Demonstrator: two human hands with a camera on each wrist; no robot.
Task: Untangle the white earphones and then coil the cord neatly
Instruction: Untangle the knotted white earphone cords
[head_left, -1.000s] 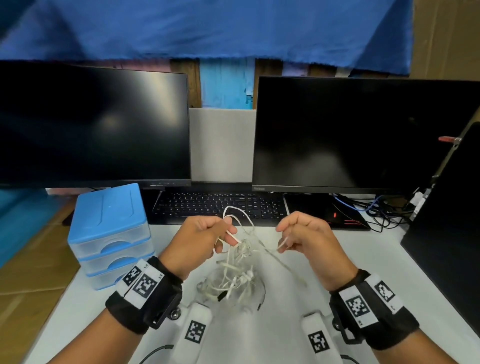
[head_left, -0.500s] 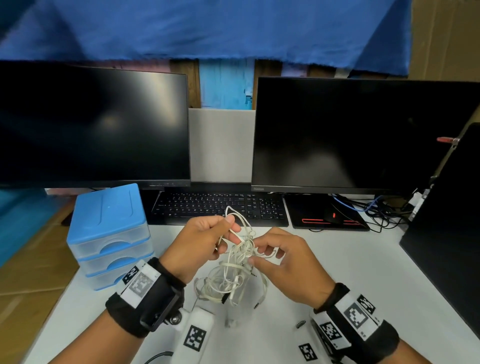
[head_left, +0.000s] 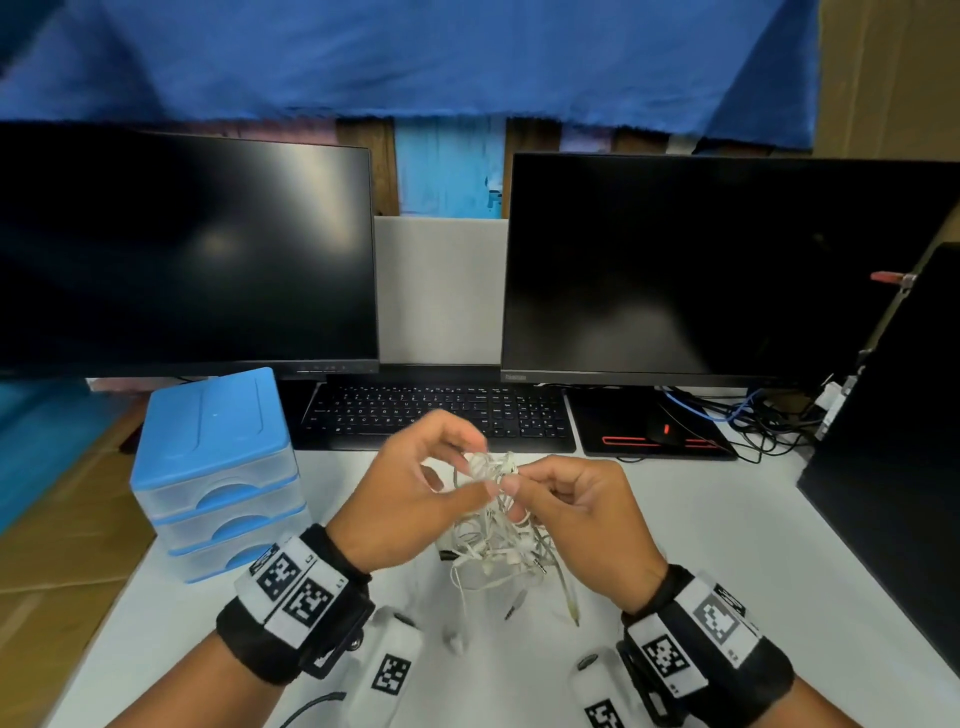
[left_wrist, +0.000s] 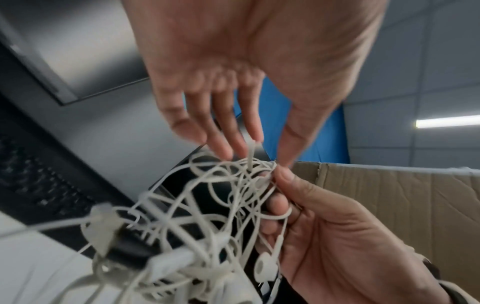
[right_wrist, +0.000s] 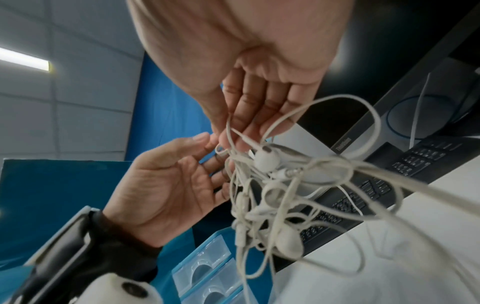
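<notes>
The left hand (head_left: 410, 488) and right hand (head_left: 576, 512) meet fingertip to fingertip, each pinching the top of the tangled white earphones (head_left: 493, 540). Beneath both hands the cord hangs in knotted loops just above the tabletop (head_left: 701, 545).

"ThinkVision" in pale letters on the bottom bezel of the right monitor (right_wrist: 344, 145), legible in the right wrist view, slanting up toward 1 o'clock. Same logo (head_left: 514, 376) at 7 o'clock on that screen's frame in the head view, too blurred to spell out. Pale key legends on the black keyboard (head_left: 441, 415), too small to read. Black-and-white square code markers on both wristbands (head_left: 296, 587), with illegible tiny print beside them.
</notes>
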